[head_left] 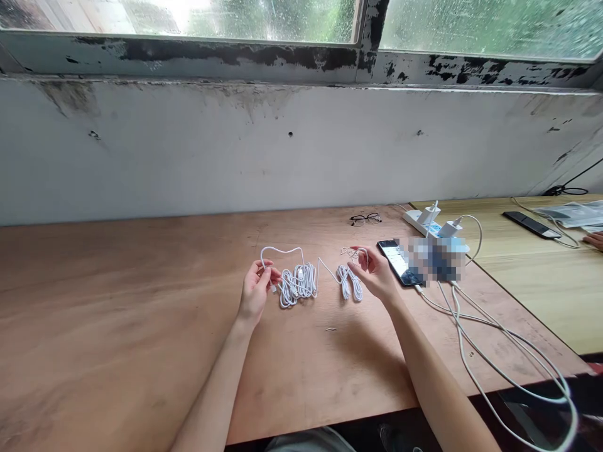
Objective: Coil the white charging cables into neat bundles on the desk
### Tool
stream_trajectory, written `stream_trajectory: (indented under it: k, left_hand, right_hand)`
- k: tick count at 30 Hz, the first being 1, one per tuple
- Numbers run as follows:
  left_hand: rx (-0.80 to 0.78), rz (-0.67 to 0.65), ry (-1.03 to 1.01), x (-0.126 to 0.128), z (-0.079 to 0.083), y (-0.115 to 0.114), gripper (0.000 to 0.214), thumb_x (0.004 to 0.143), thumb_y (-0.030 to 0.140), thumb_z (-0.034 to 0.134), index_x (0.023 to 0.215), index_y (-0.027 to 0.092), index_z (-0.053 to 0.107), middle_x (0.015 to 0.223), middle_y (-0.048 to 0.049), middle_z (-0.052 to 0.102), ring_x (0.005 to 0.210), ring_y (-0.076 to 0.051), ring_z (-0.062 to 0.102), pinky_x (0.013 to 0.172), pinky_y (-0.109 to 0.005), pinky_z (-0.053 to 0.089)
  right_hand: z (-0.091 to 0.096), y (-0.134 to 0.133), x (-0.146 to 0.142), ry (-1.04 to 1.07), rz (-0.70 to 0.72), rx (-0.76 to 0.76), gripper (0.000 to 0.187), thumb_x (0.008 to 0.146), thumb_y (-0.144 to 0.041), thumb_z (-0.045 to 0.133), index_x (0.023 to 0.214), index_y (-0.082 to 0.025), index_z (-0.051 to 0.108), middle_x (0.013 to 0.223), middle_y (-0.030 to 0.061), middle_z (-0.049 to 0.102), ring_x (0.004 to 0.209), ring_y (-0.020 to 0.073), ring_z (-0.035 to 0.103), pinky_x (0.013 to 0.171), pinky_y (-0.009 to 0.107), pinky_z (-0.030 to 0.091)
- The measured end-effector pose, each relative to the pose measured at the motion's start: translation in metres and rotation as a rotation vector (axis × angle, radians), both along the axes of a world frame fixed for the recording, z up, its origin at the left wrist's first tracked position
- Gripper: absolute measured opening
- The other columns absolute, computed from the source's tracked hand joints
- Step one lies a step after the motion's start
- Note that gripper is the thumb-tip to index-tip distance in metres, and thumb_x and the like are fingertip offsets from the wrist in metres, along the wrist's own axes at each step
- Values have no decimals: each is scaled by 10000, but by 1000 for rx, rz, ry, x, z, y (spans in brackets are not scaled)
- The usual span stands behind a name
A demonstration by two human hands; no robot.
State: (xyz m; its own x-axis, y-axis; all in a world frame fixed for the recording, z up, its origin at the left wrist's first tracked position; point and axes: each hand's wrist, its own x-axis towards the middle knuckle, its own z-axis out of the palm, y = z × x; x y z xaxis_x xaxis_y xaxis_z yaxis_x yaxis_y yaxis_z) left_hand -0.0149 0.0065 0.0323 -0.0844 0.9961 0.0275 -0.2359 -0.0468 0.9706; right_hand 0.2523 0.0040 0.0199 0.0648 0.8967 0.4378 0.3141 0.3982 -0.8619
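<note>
We see a wooden table [117, 326] filling most of the lower frame, and we judge the cable work on it to be partway along. Near the centre, the left hand [255, 290] pinches a white cable [284, 252] between thumb and fingertips, close to its plug [273, 289]; right of centre, the right hand [377, 275] is half curled, thumb and fingers loosely holding another stretch of cable. A power strip [412, 219] lies at middle right, and a phone [394, 258] just beside the right hand. Between the hands we find a pile of coils [308, 280], and we cannot tell how many cables it holds. To its right, a folded bundle [357, 289] seems done, neatly doubled; what is left, we judge, is the loose lengths running from both hands towards the pile. Below, a short wire tie [331, 329] lies unused
</note>
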Motion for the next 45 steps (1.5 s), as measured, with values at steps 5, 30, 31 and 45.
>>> stream_trajectory:
  k: [5,30,31,45]
  left_hand:
    - [6,-53,126,4,-6,0,204,709,324,572,826,158,555,515,70,434,460,-63,357,455,-195,267]
    - [53,15,-83,4,-1,-4,297,733,409,606,848,140,652,548,48,401,486,-59,324,450,-197,249]
    - [61,19,-75,4,-1,-4,308,739,427,600,832,138,652,546,48,402,480,-58,326,445,-198,245]
    - [50,-161,123,26,-12,-13,395,756,544,553,715,151,568,574,29,476,490,-71,395,461,-203,308]
  right_hand:
    - [-5,3,-2,-34,-24,-41,177,820,-349,522,890,-187,502,662,-21,418,593,127,403,548,254,336]
    - [-5,-2,-14,-29,0,-123,304,881,-455,388,962,-185,504,582,7,591,500,145,526,497,250,384]
    - [-5,-2,-14,9,-1,-132,344,885,-483,366,966,-182,511,562,4,579,493,145,524,493,248,382]
    - [-9,3,-19,218,-33,-149,436,820,-621,409,759,-202,512,740,30,547,654,144,508,619,275,424]
